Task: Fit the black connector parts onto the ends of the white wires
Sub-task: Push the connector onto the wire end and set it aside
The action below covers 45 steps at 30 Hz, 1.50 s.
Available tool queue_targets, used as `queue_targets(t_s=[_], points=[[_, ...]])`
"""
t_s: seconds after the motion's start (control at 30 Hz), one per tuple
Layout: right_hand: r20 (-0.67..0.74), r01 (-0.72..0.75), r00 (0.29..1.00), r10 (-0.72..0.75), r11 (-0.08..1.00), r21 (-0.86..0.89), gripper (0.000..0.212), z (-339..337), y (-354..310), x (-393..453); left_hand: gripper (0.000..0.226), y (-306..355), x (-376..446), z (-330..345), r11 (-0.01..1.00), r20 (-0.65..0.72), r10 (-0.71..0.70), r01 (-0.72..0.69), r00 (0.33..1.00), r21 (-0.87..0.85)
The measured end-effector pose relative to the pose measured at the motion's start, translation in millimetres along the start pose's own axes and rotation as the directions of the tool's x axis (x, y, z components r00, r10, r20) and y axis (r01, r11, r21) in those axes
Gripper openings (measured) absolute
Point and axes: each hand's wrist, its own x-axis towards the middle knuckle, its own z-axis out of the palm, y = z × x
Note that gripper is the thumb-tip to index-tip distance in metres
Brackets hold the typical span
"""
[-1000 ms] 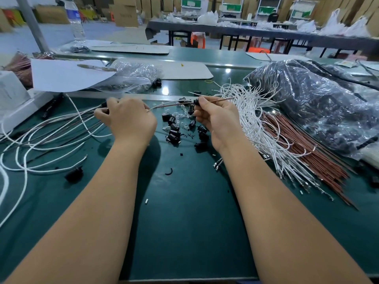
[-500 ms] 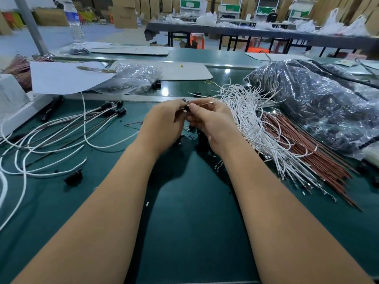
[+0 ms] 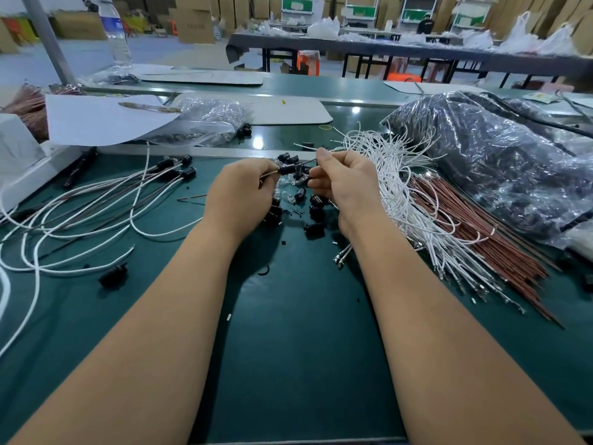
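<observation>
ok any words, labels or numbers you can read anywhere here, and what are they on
None can be read.
Water bottle: blue label, print too blurred.
Cardboard box: faint dark marking, too small to read.
Green and white signs on the far racks: too blurred.
Nothing printed shows on the black connector or the white wires.

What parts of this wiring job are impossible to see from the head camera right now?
- Wire end inside the black connector: too small, and hidden by the left hand and right hand.
- Loose connectors beneath the hands: partly covered.
- Contents of the dark plastic bag: blurred by the wrapping.
- White wires: cut off by the left edge.
</observation>
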Motion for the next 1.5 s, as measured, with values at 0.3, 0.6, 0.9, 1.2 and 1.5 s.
queue_targets(t_s=[0.3, 0.6, 0.9, 1.2, 1.5], points=[[0.029, 0.045, 0.999, -0.044, 0.999, -0.021, 0.012, -1.3, 0.1, -0.8, 0.014, 2.7, -3.1, -0.3, 1.000, 0.031, 0.010, -0.009, 0.999, -0.012], [0.034, 0.078, 0.997, -0.075, 0.994, -0.076, 0.019, 9.1, 5.3, 2.6, 0.013, 7.5, 0.9, 7.8, 0.996, 0.042, 0.026, -0.023, 0.999, -0.085], [0.055, 0.097, 0.994, -0.095, 0.995, -0.033, 0.023, 7.4, 2.2, 0.8, 0.011, 6.3, 1.4, 6.9, 0.991, 0.030, -0.003, 0.007, 1.000, -0.135], [0.072, 0.176, 0.984, -0.165, 0.963, -0.204, 0.023, 4.6, 5.6, 4.0, 0.015, 8.1, -0.2, 5.5, 0.993, 0.072, 0.031, -0.022, 0.997, -0.115], [0.075, 0.201, 0.979, -0.189, 0.952, -0.229, 0.021, 4.5, 4.9, 3.3, 0.021, 6.1, -0.9, 4.9, 0.985, 0.085, -0.038, 0.052, 0.996, -0.163]])
